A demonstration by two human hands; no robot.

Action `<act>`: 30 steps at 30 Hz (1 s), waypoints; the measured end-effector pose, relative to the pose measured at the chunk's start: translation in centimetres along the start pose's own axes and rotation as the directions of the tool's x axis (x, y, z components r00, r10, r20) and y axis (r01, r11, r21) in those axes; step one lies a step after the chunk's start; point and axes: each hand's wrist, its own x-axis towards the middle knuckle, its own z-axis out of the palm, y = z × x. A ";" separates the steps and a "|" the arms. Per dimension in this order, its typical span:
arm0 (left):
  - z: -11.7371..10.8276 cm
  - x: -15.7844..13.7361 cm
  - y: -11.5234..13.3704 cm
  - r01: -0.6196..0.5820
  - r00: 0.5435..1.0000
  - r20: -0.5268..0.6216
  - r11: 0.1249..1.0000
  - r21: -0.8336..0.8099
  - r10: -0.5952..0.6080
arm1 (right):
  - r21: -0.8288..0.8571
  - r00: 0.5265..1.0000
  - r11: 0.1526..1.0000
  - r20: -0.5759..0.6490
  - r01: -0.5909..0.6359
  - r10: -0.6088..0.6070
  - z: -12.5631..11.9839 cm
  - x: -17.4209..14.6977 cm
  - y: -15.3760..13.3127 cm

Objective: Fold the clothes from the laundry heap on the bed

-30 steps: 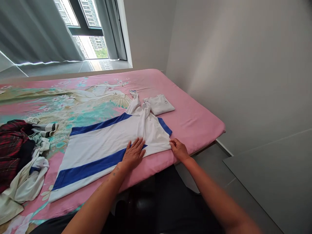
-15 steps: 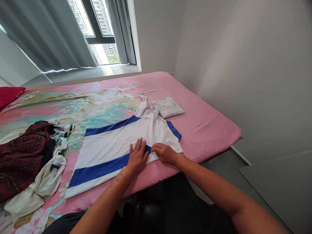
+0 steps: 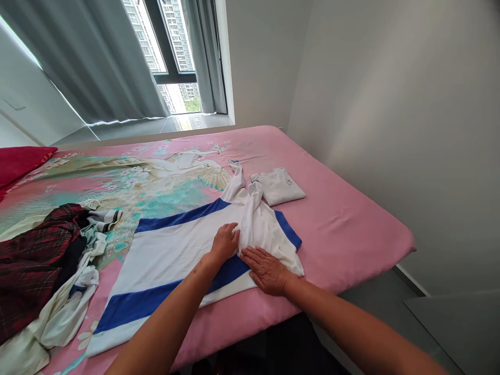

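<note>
A white shirt with blue bands [image 3: 175, 250] lies spread near the bed's front edge, its upper part bunched and its sleeve twisted towards the far side. On the middle of the shirt, my left hand [image 3: 225, 242] has its fingers curled together at the bunched cloth beside the sleeve. My right hand [image 3: 269, 272] rests flat with fingers stretched out, pressing on the near blue band and the white cloth by it. Just beyond the collar area is a folded white garment [image 3: 278, 186] with a small dark print.
A pile of clothes with a red plaid piece [image 3: 42, 250] lies at the left. A red pillow [image 3: 23, 164] is at the far left of the pink floral bed [image 3: 336, 239]. Walls stand behind and right; a curtained window [image 3: 175, 47] is at the back.
My left hand has moved from the near blue band up to the bunched cloth, its fingers curling. My right hand has flattened out on the shirt. The view has shifted slightly.
</note>
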 end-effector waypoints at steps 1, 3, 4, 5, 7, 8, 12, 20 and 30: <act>0.6 1.7 0.4 0.063 0.998 0.002 0.996 -0.058 -0.063 | 0.009 1.000 1.000 0.005 -0.006 0.006 -0.2 0.0 0.0; 1.7 5.0 1.0 0.165 0.986 0.002 0.978 -0.128 -0.166 | 0.031 1.000 0.999 0.012 -0.016 0.016 -0.4 0.1 0.0; 2.2 6.5 1.3 0.202 0.979 0.007 0.967 -0.153 -0.204 | 0.042 1.000 0.999 0.014 -0.022 0.021 -0.4 0.1 0.1; 2.7 8.0 1.6 0.245 0.969 0.021 0.951 -0.190 -0.245 | 0.054 1.000 0.998 0.017 -0.026 0.025 -0.5 0.1 0.2; 3.2 10.7 2.3 0.328 0.944 0.073 0.899 -0.290 -0.321 | 0.078 0.999 0.997 0.023 -0.031 0.029 -0.4 0.1 0.4; 3.3 11.8 2.8 0.365 0.930 0.107 0.862 -0.351 -0.351 | 0.088 0.999 0.996 0.026 -0.032 0.030 -0.4 0.1 0.5; 1.8 13.8 5.0 0.461 0.883 0.240 0.655 -0.599 -0.403 | 0.114 0.999 0.993 0.019 -0.037 0.035 -0.3 0.0 0.7; -5.4 9.7 11.2 0.380 0.917 0.291 0.371 -0.847 -0.274 | 0.111 1.000 0.994 -0.014 0.005 -0.003 -0.2 -0.5 0.4; -10.3 1.5 18.4 0.084 0.990 0.130 0.538 -0.839 0.049 | 0.081 0.998 0.996 -0.060 0.021 -0.016 -0.3 -0.8 -0.2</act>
